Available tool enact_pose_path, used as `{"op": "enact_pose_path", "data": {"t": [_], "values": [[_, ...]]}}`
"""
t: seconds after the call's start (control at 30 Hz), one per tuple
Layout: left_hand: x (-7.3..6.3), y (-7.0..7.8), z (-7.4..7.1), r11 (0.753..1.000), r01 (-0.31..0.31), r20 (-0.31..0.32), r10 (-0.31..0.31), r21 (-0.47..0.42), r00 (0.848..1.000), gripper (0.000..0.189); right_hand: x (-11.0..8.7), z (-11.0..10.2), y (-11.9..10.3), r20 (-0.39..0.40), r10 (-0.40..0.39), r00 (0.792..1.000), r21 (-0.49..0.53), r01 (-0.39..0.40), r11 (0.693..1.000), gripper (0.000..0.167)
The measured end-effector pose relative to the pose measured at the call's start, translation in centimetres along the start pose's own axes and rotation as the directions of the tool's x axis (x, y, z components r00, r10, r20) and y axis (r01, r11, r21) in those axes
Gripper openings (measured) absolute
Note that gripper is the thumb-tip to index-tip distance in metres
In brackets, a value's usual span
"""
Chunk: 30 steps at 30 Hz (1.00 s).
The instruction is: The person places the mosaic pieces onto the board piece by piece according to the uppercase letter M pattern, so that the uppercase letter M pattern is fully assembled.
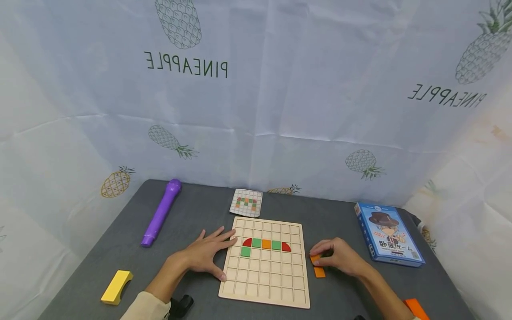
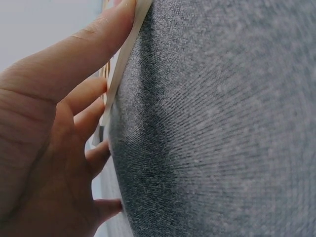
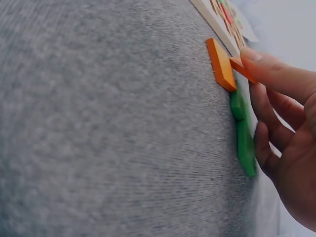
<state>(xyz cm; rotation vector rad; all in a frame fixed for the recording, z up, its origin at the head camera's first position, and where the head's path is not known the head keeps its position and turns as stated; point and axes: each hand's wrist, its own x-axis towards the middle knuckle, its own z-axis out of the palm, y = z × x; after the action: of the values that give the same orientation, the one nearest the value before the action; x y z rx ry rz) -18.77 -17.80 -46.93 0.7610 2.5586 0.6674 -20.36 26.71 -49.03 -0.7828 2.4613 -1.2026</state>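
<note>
A light wooden grid board (image 1: pixel 256 284) lies on the table; red, green and orange tiles (image 1: pixel 266 243) fill several of its upper cells. My left hand (image 1: pixel 202 254) rests at its left edge, fingers spread, thumb (image 2: pixel 84 54) on the rim. Right of the board, my right hand (image 1: pixel 338 257) pinches a small orange tile (image 3: pixel 242 70) between thumb and fingers, tilted. A second orange tile (image 3: pixel 220 65) lies flat on the cloth just by it. Two green pieces (image 3: pixel 245 148) lie beneath the right hand in the right wrist view; the hand hides them in the head view.
A small pattern card (image 1: pixel 246 203) lies behind the board. Leftward are a purple microphone-shaped stick (image 1: pixel 162 213) and a yellow arched block (image 1: pixel 116 287). A blue box (image 1: pixel 389 234) stands at the right, with an orange block (image 1: pixel 417 308) near the front right.
</note>
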Motion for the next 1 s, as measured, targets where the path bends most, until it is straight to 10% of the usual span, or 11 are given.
{"op": "enact_pose_path", "data": {"t": [1.0], "values": [[0.0,0.2,-0.1,1.000,0.005,-0.001,-0.005,0.003,1.000,0.108,2.2,0.8,-2.2,-0.042,-0.007,0.999,0.006,0.007,1.000,0.032]]}}
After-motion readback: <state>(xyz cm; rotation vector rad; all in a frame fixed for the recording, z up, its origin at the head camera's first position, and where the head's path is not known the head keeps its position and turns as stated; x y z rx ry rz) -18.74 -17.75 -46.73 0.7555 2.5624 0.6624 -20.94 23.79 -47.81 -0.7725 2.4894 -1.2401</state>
